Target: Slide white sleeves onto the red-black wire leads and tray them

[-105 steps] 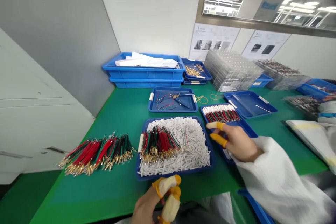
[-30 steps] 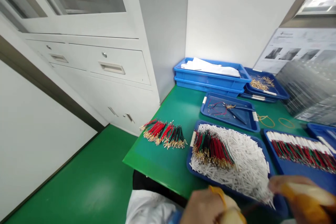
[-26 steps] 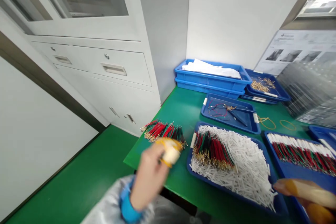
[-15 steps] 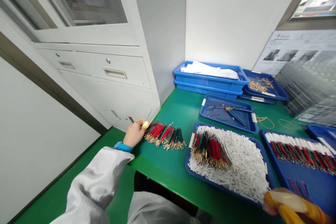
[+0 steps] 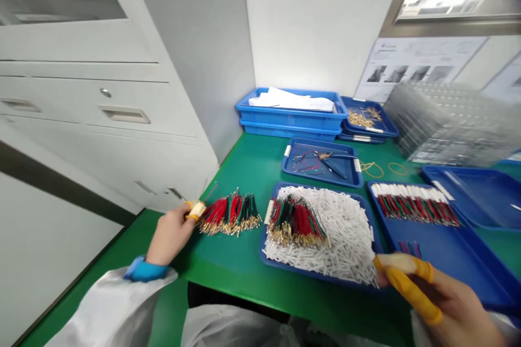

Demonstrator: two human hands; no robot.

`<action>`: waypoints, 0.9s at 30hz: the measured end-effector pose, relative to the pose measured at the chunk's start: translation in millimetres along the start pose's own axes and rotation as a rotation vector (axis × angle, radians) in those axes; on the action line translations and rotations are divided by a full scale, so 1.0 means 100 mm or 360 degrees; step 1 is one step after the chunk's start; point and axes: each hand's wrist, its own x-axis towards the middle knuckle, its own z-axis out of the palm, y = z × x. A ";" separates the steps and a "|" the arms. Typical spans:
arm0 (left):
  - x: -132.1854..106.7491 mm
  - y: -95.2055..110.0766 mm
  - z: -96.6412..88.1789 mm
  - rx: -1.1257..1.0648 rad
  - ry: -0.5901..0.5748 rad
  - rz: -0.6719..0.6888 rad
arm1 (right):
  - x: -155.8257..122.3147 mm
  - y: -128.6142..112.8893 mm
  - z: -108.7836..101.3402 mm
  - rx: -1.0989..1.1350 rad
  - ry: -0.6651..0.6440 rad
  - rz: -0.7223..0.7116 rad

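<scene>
My left hand (image 5: 173,233) is closed at the left end of the table, with yellow finger cots on its fingertips. A thin red wire (image 5: 211,192) sticks up out of its pinch. Right beside it lies a row of short red and dark green wires (image 5: 232,211) with gold metal ends. My right hand (image 5: 439,293), also in yellow finger cots, has its fingertips drawn together at the right front rim of a blue tray of white sleeves (image 5: 345,227). Whatever it pinches is hidden. Across those sleeves lies another bundle of red and green wires (image 5: 297,222).
Further right, a blue tray (image 5: 439,244) bears sleeved wires. Behind stand a small tray with loose wires and a dark tool (image 5: 331,168), stacked blue bins with papers (image 5: 293,119), a tray of gold pins (image 5: 366,116) and clear plastic trays (image 5: 451,119). A cabinet (image 5: 122,114) borders the left.
The view has swung to the right, so everything sits further left. More of my right hand shows, at the sleeve tray's edge. My left hand stays by the wire row.
</scene>
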 end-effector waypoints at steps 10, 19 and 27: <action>-0.38 0.33 -0.17 -0.0214 0.0399 0.0081 | 0.43 -0.01 0.20 -0.1427 -0.0231 -0.0430; -1.04 1.06 0.06 -0.1409 0.0176 0.0745 | 0.56 -0.22 0.31 -0.1748 -0.0403 -0.0550; -1.22 1.39 0.28 -0.1708 -0.0323 0.0788 | 0.58 -0.10 0.30 -0.1612 -0.0332 -0.0461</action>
